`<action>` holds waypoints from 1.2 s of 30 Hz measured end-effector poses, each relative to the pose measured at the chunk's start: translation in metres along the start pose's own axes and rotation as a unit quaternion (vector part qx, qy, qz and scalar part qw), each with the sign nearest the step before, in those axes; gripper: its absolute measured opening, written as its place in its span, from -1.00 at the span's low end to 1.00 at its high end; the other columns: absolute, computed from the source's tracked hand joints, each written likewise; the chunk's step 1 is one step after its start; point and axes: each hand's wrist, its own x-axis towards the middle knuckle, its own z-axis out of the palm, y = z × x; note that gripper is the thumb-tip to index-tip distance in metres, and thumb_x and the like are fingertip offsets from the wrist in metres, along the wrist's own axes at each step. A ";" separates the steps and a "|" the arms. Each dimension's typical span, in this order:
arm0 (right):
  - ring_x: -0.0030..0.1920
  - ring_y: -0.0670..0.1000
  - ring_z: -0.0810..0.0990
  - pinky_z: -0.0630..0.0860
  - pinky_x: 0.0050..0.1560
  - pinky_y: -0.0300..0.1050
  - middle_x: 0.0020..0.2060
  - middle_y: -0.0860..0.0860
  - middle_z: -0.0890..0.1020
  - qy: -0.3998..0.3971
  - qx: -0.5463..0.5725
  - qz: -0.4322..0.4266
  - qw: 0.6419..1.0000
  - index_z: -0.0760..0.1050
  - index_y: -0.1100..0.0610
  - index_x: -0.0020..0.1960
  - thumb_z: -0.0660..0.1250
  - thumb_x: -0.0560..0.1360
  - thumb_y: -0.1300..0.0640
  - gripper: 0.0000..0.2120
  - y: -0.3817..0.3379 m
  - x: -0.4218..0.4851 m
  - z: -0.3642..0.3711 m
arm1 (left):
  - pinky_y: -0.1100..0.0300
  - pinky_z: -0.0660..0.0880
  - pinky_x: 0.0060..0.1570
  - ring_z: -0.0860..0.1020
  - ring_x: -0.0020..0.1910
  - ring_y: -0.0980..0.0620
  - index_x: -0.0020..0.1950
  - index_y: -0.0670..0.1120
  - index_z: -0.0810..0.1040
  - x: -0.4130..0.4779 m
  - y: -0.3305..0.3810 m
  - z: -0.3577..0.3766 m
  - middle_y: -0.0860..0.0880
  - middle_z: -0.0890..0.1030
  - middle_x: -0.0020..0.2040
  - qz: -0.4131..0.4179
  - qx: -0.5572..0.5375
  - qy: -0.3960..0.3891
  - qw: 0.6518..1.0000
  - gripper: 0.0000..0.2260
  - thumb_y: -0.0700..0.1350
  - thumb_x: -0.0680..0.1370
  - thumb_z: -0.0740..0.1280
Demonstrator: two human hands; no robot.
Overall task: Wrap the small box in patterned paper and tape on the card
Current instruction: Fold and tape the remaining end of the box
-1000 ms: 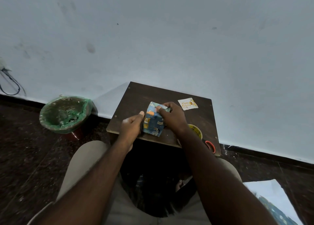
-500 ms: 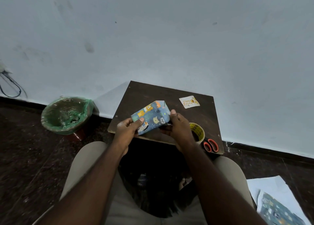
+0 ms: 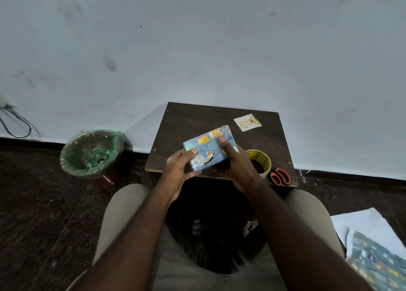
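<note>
The small box [image 3: 207, 150], wrapped in blue paper with animal prints, is held above the near edge of the dark wooden table [image 3: 193, 119], its broad face up. My left hand [image 3: 178, 172] grips its near-left corner, thumb on top. My right hand [image 3: 235, 167] holds its right end, thumb pressed on the top face. The white birthday card [image 3: 247, 122] lies flat on the table behind the box, at the far right.
A roll of yellow-printed tape [image 3: 260, 162] and orange-handled scissors [image 3: 280, 176] lie at the table's near right. A bin with a green liner [image 3: 92, 154] stands on the floor to the left. Spare wrapping paper [image 3: 377, 262] lies on the floor at lower right.
The box has been turned from standing on edge to lying flat with its broad face up. Both hands shifted their grip, and my right thumb now lies on top.
</note>
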 end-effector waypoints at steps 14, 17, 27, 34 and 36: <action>0.12 0.22 0.66 0.63 -0.01 0.11 0.19 0.20 0.64 0.014 0.109 0.038 0.993 0.42 0.14 0.40 0.20 0.64 -0.13 -0.54 0.011 0.013 0.022 | 0.20 0.40 0.34 0.49 0.34 0.05 0.32 -0.04 0.49 0.008 -0.025 -0.001 -0.07 0.52 0.30 0.346 0.324 -0.003 0.880 -0.45 -0.27 0.35 0.46; 0.12 0.23 0.65 0.61 0.06 0.14 0.18 0.22 0.65 0.027 0.144 0.058 0.987 0.43 0.20 0.39 0.14 0.67 0.00 -0.61 0.013 0.015 0.014 | 0.28 0.48 0.19 0.53 0.27 0.08 0.14 -0.07 0.59 -0.001 -0.022 0.003 -0.12 0.54 0.27 0.301 0.227 -0.015 0.926 -0.62 -0.31 0.35 0.34; 0.12 0.15 0.67 0.60 0.14 0.12 0.17 0.16 0.67 -0.013 0.026 0.020 0.999 0.49 0.19 0.34 0.16 0.66 0.25 -0.71 0.024 0.007 0.015 | 0.05 0.61 0.07 0.66 -0.01 -0.03 0.44 -0.14 0.41 0.013 -0.024 -0.004 -0.09 0.69 0.05 0.072 0.030 0.041 0.996 -0.56 -0.34 0.57 0.33; 0.20 0.08 0.64 0.57 0.22 0.03 0.18 0.04 0.67 -0.044 0.003 0.011 0.999 0.52 0.04 0.32 0.17 0.64 0.32 -0.65 0.014 -0.001 0.017 | -0.01 0.60 0.05 0.61 0.14 -0.14 0.49 -0.10 0.38 0.014 -0.019 -0.006 -0.22 0.59 0.29 0.012 -0.082 0.018 0.996 -0.54 -0.31 0.58 0.26; 0.22 0.08 0.63 0.57 0.22 0.01 0.23 0.05 0.65 -0.051 -0.017 0.008 0.999 0.46 0.06 0.40 0.16 0.65 0.31 -0.62 0.010 -0.003 0.019 | 0.05 0.62 -0.04 0.61 0.11 -0.12 0.49 -0.09 0.38 0.015 -0.019 -0.009 -0.21 0.60 0.27 0.009 -0.092 0.005 0.996 -0.54 -0.28 0.58 0.25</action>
